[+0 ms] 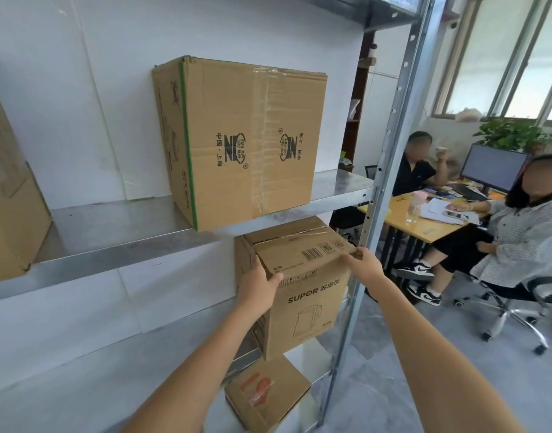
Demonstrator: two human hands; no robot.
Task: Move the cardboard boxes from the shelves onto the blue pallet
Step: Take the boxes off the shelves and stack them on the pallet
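A tall SUPOR cardboard box (302,304) stands on the middle shelf, tilted slightly forward past the shelf's edge. My left hand (257,287) grips its upper left corner, thumb on the front face. My right hand (363,265) holds its upper right corner, fingers curled over the top edge. A larger taped box (240,142) with a green stripe sits on the upper steel shelf (112,242). Another box (9,198) shows partly at the left edge of that shelf. A small box (265,393) with red print lies on the shelf below. The blue pallet is out of view.
The shelf's steel upright (377,189) stands just right of the SUPOR box. Beyond it two people sit at a yellow desk (421,223) with a monitor (493,167). An office chair (518,307) stands on the grey floor.
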